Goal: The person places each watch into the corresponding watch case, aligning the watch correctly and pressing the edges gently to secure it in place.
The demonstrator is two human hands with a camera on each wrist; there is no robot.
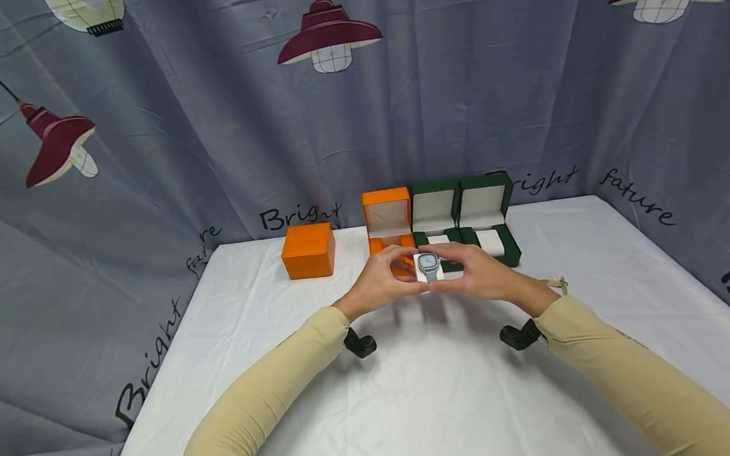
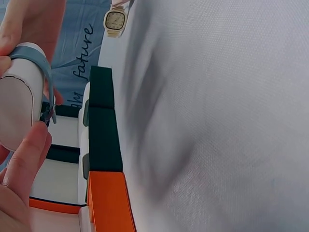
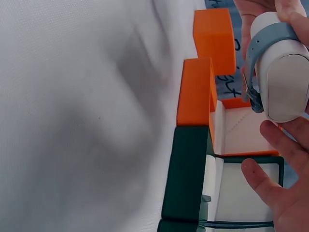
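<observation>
A square-faced watch point(image 1: 429, 261) with a blue-grey strap is wrapped round a white watch cushion point(image 3: 288, 84). My left hand point(image 1: 383, 282) holds the cushion's left side between thumb and fingers. From the other side, my right hand point(image 1: 476, 270) pinches it the same way. The pair is held up above the table, in front of the opened boxes. Both wrist views show the cushion's flat white end and the strap, with the buckle point(image 3: 254, 99) on its underside. The dial is hidden in those views.
Behind the hands stand an opened orange box point(image 1: 387, 215) and two opened green boxes point(image 1: 510, 237) with white cushions. A closed orange box point(image 1: 308, 251) is at left. A gold-coloured watch point(image 2: 115, 21) shows near my right wrist. White cloth point(image 1: 419, 397) covers the table; a grey curtain hangs behind.
</observation>
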